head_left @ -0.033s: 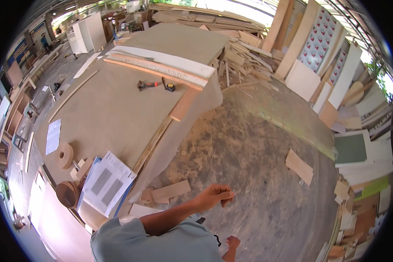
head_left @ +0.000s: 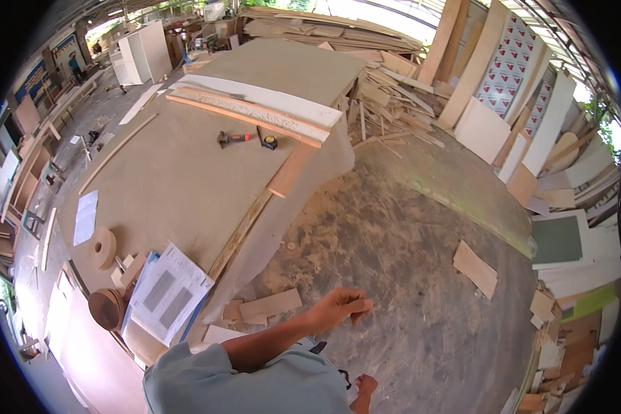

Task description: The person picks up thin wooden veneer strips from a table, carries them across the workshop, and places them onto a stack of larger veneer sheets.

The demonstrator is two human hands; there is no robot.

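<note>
Hanging half-curled, your right hand (head_left: 367,384) hides whether it holds anything; your left hand (head_left: 341,307), loosely closed, looks empty near the floor offcut (head_left: 272,303). Papers (head_left: 169,293) lie face-up on the table (head_left: 179,165), likely for easy reading, hammer (head_left: 234,139) beyond.
</note>
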